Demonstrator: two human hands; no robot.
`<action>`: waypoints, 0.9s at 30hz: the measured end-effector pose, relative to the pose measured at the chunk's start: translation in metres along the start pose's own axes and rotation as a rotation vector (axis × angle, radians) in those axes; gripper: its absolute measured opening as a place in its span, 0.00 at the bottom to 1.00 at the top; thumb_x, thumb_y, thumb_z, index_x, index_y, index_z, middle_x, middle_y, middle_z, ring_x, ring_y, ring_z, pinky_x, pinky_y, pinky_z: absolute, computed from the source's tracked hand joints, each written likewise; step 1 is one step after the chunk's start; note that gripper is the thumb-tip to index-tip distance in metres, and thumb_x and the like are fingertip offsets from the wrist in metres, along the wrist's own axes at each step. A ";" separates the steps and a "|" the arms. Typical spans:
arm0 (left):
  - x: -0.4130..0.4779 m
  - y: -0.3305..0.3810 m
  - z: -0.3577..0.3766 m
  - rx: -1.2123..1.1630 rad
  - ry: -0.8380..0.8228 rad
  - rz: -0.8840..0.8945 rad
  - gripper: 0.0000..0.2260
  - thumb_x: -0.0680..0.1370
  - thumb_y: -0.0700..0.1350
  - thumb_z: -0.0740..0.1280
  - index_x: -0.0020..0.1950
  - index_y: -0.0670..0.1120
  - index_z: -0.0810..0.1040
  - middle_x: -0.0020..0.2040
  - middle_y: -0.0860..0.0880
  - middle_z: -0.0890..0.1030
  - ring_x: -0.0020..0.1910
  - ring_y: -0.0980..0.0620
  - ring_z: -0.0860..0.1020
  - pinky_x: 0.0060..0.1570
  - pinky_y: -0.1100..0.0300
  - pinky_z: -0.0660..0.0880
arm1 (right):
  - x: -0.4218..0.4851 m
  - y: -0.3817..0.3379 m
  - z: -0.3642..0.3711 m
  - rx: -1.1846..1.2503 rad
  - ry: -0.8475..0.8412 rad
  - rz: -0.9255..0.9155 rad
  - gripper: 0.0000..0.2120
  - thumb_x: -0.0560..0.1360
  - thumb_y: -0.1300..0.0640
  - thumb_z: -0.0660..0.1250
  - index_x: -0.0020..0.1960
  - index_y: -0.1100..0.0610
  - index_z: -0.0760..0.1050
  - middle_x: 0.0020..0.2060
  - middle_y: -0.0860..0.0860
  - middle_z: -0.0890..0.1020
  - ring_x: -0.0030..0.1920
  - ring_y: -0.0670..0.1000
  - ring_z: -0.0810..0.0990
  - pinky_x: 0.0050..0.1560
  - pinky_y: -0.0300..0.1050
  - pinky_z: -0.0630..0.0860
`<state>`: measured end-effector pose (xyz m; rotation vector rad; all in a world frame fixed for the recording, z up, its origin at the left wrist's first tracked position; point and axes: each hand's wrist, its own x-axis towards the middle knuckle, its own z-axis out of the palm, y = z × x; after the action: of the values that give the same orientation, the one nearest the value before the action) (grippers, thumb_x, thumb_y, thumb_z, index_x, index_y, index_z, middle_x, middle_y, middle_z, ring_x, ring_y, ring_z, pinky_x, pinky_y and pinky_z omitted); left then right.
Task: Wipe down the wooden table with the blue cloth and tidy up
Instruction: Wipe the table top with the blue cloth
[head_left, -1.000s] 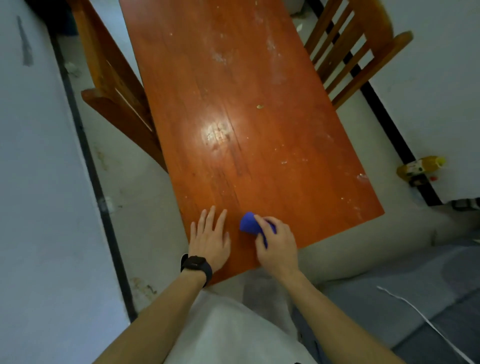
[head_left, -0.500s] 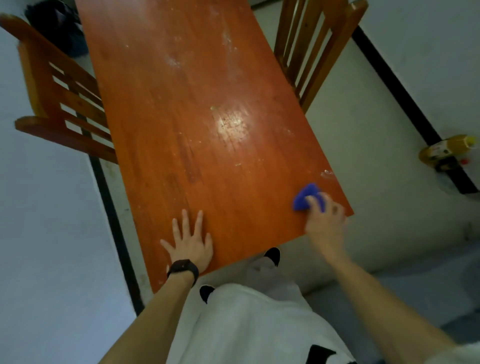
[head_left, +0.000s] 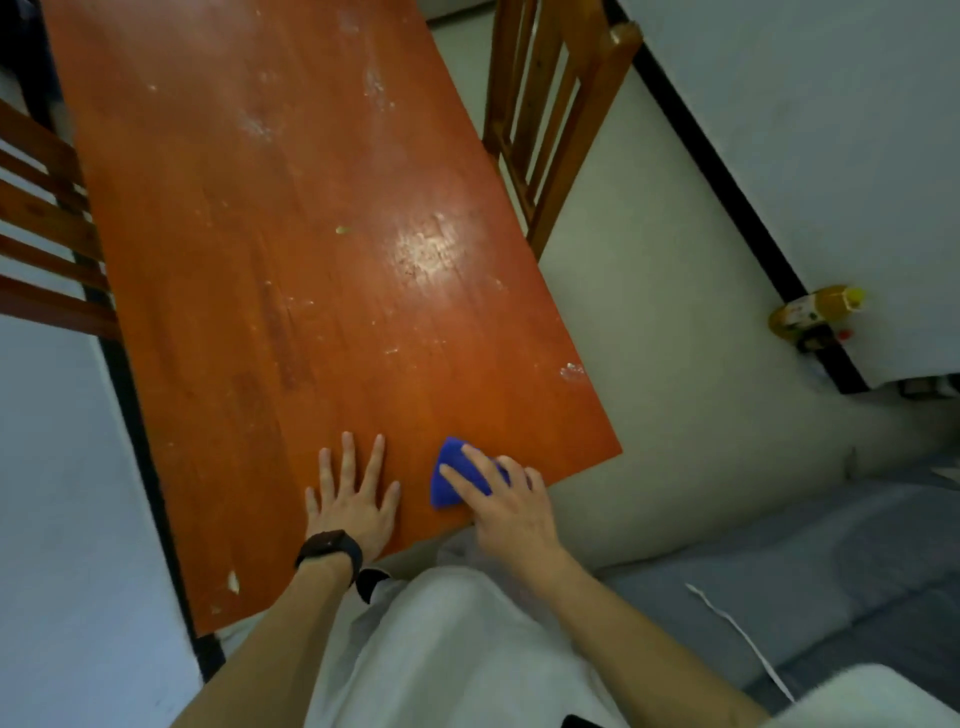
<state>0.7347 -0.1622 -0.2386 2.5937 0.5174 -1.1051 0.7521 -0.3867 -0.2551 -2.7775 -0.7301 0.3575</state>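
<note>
The wooden table (head_left: 311, 260) runs from the top of the frame down to the lower centre, its near edge right in front of the person. Their left hand (head_left: 356, 499) lies flat on the tabletop near that edge, low and a little left of centre, palm down with the fingers straight and spread, holding nothing. A black watch (head_left: 330, 551) sits on that wrist.

Just to the right of it, apart from it by a strip of bare wood, the right hand (head_left: 506, 506) is on the blue cloth (head_left: 452, 475). The cloth is bunched into a small wad on the tabletop close to the near edge. The fingers curve over the top of it and hold it down against the wood. The cloth's left part sticks out from under the fingers. I cannot see the thumb.

The tabletop is marked with pale smears and specks, thickest toward the top of the frame. There is a white patch (head_left: 571, 370) by the right edge, a small greenish crumb (head_left: 341, 229) near the middle, and a glare spot just right of it. A pale chip (head_left: 233, 582) shows near the lower-left corner.

A slatted wooden chair (head_left: 550, 119) stands against the table's right side at the upper right, and another chair (head_left: 41, 249) at the left edge of the frame. At the far right, a yellow-capped bottle (head_left: 810, 312) lies on the floor by the wall. A thin white cable (head_left: 737, 634) trails across the grey floor covering at the lower right.
</note>
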 end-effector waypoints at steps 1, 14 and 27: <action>0.001 0.002 0.000 0.012 -0.001 0.000 0.29 0.80 0.67 0.43 0.68 0.66 0.22 0.72 0.54 0.22 0.76 0.45 0.30 0.74 0.38 0.40 | -0.007 0.025 -0.005 0.001 0.028 0.110 0.34 0.70 0.54 0.64 0.74 0.39 0.64 0.74 0.48 0.67 0.61 0.59 0.72 0.53 0.53 0.72; -0.002 0.007 -0.003 -0.006 -0.049 -0.033 0.28 0.80 0.66 0.42 0.68 0.65 0.22 0.70 0.54 0.20 0.74 0.45 0.27 0.74 0.38 0.38 | 0.060 0.032 -0.048 0.112 0.257 0.264 0.26 0.77 0.53 0.62 0.74 0.45 0.66 0.72 0.54 0.70 0.59 0.60 0.72 0.56 0.55 0.73; 0.000 0.008 -0.004 0.015 -0.070 -0.029 0.28 0.80 0.66 0.41 0.69 0.65 0.22 0.70 0.54 0.19 0.74 0.45 0.27 0.75 0.38 0.39 | 0.082 0.191 -0.064 0.109 0.000 0.784 0.25 0.82 0.53 0.56 0.78 0.48 0.59 0.70 0.63 0.69 0.65 0.68 0.71 0.67 0.60 0.67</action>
<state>0.7406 -0.1674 -0.2355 2.5576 0.5344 -1.2090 0.9255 -0.5174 -0.2653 -2.8314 0.4071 0.5082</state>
